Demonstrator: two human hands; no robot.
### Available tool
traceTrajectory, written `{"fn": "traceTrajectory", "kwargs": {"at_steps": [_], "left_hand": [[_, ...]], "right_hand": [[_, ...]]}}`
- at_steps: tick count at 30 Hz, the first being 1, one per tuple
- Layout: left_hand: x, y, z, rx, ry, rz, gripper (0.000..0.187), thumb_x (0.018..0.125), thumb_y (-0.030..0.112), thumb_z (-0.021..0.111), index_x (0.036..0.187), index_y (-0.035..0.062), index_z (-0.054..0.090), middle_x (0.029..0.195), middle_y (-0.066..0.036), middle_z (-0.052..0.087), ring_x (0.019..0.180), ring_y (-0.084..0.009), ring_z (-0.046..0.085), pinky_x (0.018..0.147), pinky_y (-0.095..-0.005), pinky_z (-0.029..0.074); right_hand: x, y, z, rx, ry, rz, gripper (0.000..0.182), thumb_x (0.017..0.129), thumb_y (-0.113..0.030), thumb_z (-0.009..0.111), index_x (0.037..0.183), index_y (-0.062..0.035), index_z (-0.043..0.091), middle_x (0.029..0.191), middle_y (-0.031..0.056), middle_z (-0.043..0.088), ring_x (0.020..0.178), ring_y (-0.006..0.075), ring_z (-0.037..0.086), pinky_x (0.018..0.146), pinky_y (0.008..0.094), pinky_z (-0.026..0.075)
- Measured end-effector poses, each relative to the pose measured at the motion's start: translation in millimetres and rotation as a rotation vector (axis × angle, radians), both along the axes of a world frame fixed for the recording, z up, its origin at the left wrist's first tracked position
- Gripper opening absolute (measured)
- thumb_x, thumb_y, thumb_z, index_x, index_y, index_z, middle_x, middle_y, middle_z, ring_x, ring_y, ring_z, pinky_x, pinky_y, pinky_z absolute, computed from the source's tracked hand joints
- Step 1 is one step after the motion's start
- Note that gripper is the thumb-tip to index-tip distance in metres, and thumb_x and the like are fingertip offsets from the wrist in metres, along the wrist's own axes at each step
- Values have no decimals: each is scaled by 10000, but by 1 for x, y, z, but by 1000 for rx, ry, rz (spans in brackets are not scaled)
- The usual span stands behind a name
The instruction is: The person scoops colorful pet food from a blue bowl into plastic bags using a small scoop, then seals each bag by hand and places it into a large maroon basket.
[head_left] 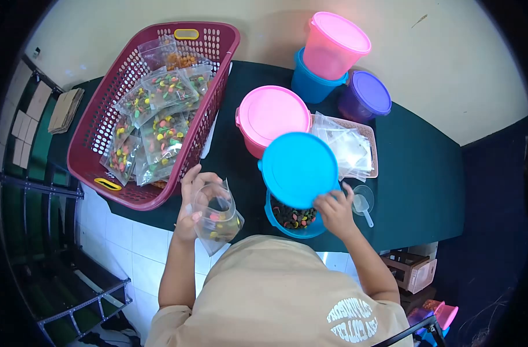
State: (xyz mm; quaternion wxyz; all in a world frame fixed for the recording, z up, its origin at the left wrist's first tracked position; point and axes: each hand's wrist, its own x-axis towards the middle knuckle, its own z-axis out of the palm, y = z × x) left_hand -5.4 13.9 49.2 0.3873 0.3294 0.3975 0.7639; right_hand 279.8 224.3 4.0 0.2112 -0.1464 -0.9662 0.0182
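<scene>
My left hand (189, 199) is closed around a clear plastic pouch (210, 238), whose mouth gapes. A few pink and yellow candies show low in the pouch. At the front of the table, my right hand (336, 211) grips the near right edge of a round blue lid (298, 169). This lid covers the far part of a blue tub (308, 233) and leaves its near part uncovered. Dark, yellow and pink candies (293, 218) lie inside the tub. Just right of my right hand are a clear round cup (366, 192) and a small white scoop (361, 205).
A maroon basket (215, 110) of filled pouches (162, 130) stands at left. Behind the blue lid is a pink-lidded tub (274, 117). A tray (375, 151) holds flat clear bags (347, 147). Farther back are a stacked pink tub (333, 49) and a purple tub (365, 95).
</scene>
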Motion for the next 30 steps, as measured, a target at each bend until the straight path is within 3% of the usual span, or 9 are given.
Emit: {"fn": "traceTrajectory", "kwargs": {"at_steps": [6, 9, 14, 18, 21, 23, 24, 26, 30], "left_hand": [[11, 21, 9, -23, 56, -12, 962, 686, 433, 668, 1430, 78, 172, 1177, -160, 434, 983, -255, 556, 877, -393, 452], [23, 29, 15, -30, 80, -14, 963, 686, 450, 664, 1428, 79, 175, 1174, -158, 437, 983, -250, 557, 881, -396, 450], [42, 31, 23, -9, 108, -10, 960, 687, 453, 661, 1430, 88, 175, 1172, -160, 438, 978, -256, 558, 882, -399, 449], [54, 27, 30, 10, 129, 45, 958, 688, 449, 661, 1432, 94, 173, 1167, -167, 440, 968, -265, 560, 871, -397, 448], [62, 21, 31, 19, 142, 102, 960, 687, 446, 661, 1432, 92, 171, 1162, -171, 443, 964, -269, 561, 864, -397, 442], [66, 18, 33, 28, 155, 147, 961, 686, 444, 658, 1433, 90, 167, 1167, -172, 447, 958, -269, 561, 863, -395, 427], [69, 15, 32, 27, 156, 150, 961, 686, 444, 658, 1433, 90, 167, 1167, -172, 447, 958, -269, 561, 863, -395, 427], [74, 11, 33, 34, 156, 207, 960, 686, 442, 657, 1432, 91, 164, 1179, -170, 445, 956, -265, 560, 863, -390, 422], [81, 5, 33, 52, 156, 252, 947, 693, 440, 651, 1428, 90, 166, 1183, -164, 445, 963, -264, 557, 873, -395, 420]], "right_hand": [[82, -9, -6, -14, -65, 129, 194, 709, -99, 658, 884, -183, 649, 1015, -72, 615, 971, 171, 528, 1020, 468, 324], [77, 5, -4, -63, -117, 139, 228, 700, -73, 660, 915, -150, 642, 1050, -37, 616, 1020, 206, 536, 995, 459, 374], [61, 17, 2, -395, -80, 231, 239, 671, -7, 659, 895, -67, 601, 1067, 86, 590, 1083, 304, 530, 917, 429, 460], [69, 20, 1, -482, -35, 244, 215, 671, -18, 659, 868, -63, 585, 1052, 101, 582, 1075, 314, 532, 909, 417, 462], [75, 24, -4, -584, -9, 213, 205, 674, -33, 662, 855, -67, 572, 1043, 95, 579, 1072, 305, 534, 974, 455, 428], [73, 26, -5, -585, 1, 238, 211, 675, -50, 679, 845, -76, 556, 1046, 87, 578, 1076, 285, 536, 1068, 524, 332], [72, 26, -7, -585, 1, 241, 211, 675, -50, 679, 845, -76, 556, 1046, 87, 578, 1076, 285, 536, 1068, 524, 332], [67, 26, -12, -649, 34, 269, 234, 681, -84, 719, 837, -85, 546, 1050, 75, 579, 1091, 268, 534, 1113, 584, 217], [65, 21, -23, -638, 11, 322, 270, 681, -116, 756, 846, -87, 545, 1056, 67, 582, 1101, 266, 534, 1118, 590, 196]]}}
